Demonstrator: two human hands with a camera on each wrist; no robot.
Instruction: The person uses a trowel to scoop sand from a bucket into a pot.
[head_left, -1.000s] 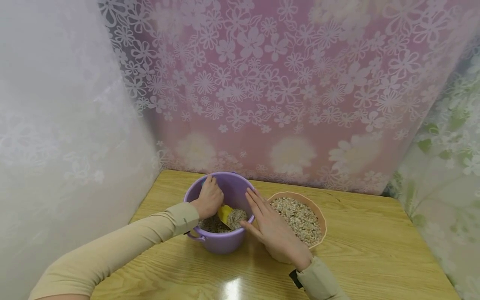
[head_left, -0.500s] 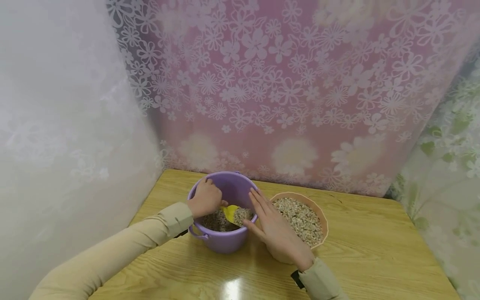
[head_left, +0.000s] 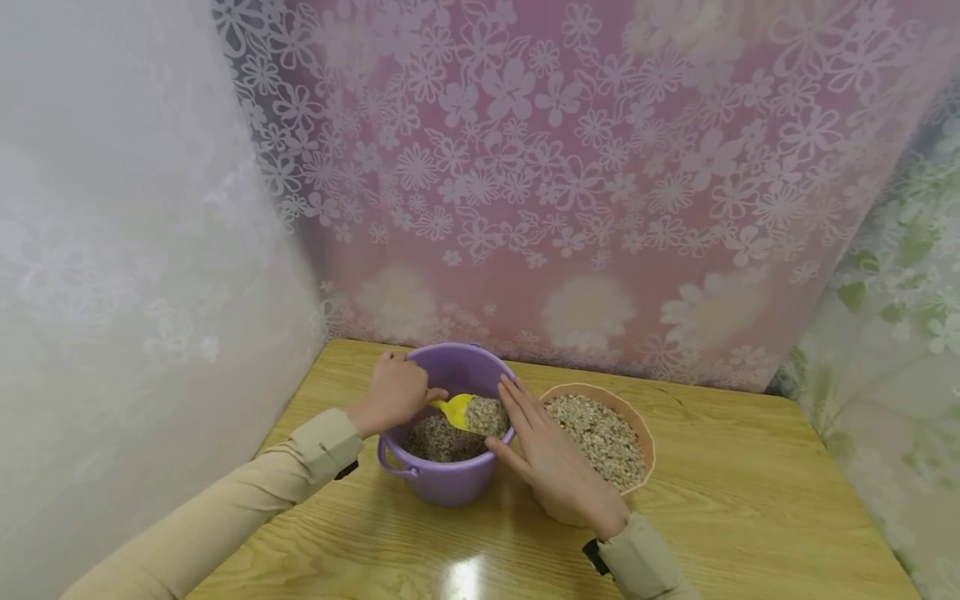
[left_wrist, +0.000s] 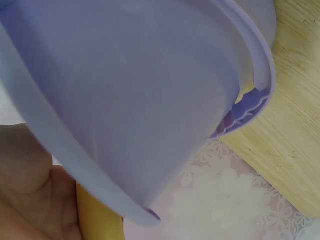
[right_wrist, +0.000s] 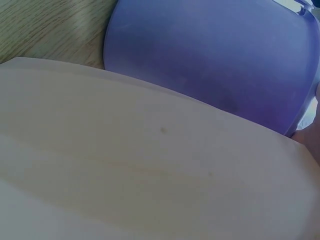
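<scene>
My left hand (head_left: 393, 390) grips the handle of a yellow scoop (head_left: 454, 410) at the left rim of a purple bucket (head_left: 450, 483). Heaped in the scoop's bowl are small speckled grains (head_left: 486, 414), held over more of the same grains inside the bucket. In the left wrist view, the yellow handle (left_wrist: 100, 215) shows beside my palm (left_wrist: 25, 185), with the bucket wall (left_wrist: 135, 90) in front. My right hand (head_left: 551, 458) rests with straight fingers on the bucket's right rim, its thumb near the front edge.
An orange-pink bowl (head_left: 649, 454) full of pale mixed grains stands right of the bucket, partly behind my right hand. Its pale side (right_wrist: 150, 160) fills much of the right wrist view. The wooden table (head_left: 750, 500) backs onto a pink flowered curtain (head_left: 525, 167).
My left hand has risen and moved left out over the bucket's rim, lifting the loaded scoop from the grains. My right hand has stayed at the rim.
</scene>
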